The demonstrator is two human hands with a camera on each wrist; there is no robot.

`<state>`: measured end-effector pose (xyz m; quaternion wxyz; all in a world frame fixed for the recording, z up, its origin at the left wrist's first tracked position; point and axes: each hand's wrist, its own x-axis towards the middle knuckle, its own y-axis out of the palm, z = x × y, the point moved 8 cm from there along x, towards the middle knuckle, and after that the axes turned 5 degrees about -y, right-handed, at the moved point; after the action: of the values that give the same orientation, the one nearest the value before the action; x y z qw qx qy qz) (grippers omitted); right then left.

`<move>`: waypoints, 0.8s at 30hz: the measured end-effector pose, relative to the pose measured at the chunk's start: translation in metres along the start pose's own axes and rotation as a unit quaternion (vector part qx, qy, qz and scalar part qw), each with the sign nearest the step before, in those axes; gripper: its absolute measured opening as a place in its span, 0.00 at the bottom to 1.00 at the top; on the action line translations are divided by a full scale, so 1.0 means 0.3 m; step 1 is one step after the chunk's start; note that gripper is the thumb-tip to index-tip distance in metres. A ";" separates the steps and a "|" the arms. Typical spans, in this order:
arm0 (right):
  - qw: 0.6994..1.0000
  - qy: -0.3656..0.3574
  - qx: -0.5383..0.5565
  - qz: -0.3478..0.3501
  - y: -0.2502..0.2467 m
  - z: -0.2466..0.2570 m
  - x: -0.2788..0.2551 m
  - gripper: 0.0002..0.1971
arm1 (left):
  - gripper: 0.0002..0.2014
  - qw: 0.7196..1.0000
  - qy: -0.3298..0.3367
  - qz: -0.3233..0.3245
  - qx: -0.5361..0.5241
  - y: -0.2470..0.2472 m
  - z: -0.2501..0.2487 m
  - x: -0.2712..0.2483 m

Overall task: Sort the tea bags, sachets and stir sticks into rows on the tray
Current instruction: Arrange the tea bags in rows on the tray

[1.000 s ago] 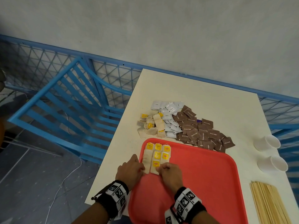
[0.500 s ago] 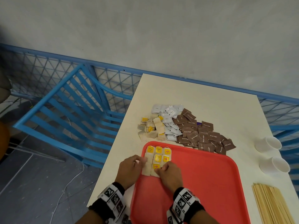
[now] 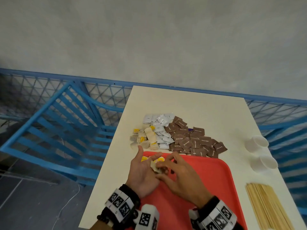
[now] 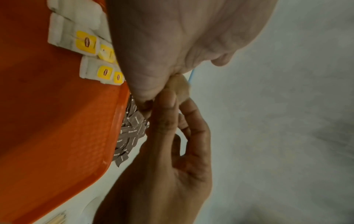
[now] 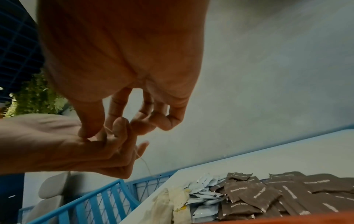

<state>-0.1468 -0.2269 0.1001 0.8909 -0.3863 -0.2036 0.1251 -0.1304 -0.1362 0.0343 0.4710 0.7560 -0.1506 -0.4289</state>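
Left hand: the left hand [image 3: 141,173] is turned palm up over the upper left corner of the red tray [image 3: 207,188], fingers near straight, a tea bag [image 3: 156,167] lying on them; the cradle looks meant to steady the bag while it is worked.
Right hand: the right hand [image 3: 181,176] has its fingers curled and pinches at that bag; the right wrist view shows a thin string [image 5: 144,162] trailing from the pinch, so it is judged to be freeing or tidying the string before laying the bag down.
Placed row: tea bags with yellow tags [image 4: 86,44] lie flat, side by side, in the tray's upper left corner, partly hidden under the hands in the head view.
Loose stock: tea bag pile [image 3: 144,138], white sachets [image 3: 160,130] and brown sugar sachets [image 3: 192,140] lie heaped on the worktop [image 3: 207,110] just beyond the tray's far rim; stir sticks [image 3: 269,206] lie bundled at lower right, beside the tray.
Open room: most of the tray floor right of and nearer than the row is bare.
Edges: the tray's left rim sits close to the worktop's left edge; two white cups [image 3: 260,151] stand near the right edge.
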 end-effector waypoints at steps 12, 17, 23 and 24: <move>0.984 0.147 0.098 0.006 -0.211 -0.063 0.042 0.05 | 0.17 0.885 0.135 -0.035 0.444 0.088 -0.006 -0.032; 0.993 0.088 -0.025 0.075 -0.279 0.015 0.070 0.09 | 0.15 0.774 0.230 -0.017 0.590 0.198 -0.043 -0.087; 0.995 0.101 0.022 0.005 -0.356 0.016 0.084 0.05 | 0.04 0.768 0.328 -0.061 0.546 0.275 -0.112 -0.130; 0.992 0.109 0.067 -0.023 -0.367 0.016 0.079 0.03 | 0.04 0.779 0.331 -0.060 0.529 0.284 -0.119 -0.136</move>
<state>-0.1210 -0.2885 0.1907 0.9343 -0.3319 -0.1053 0.0757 -0.1110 -0.1332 0.1335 -0.0090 0.9892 -0.1427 -0.0325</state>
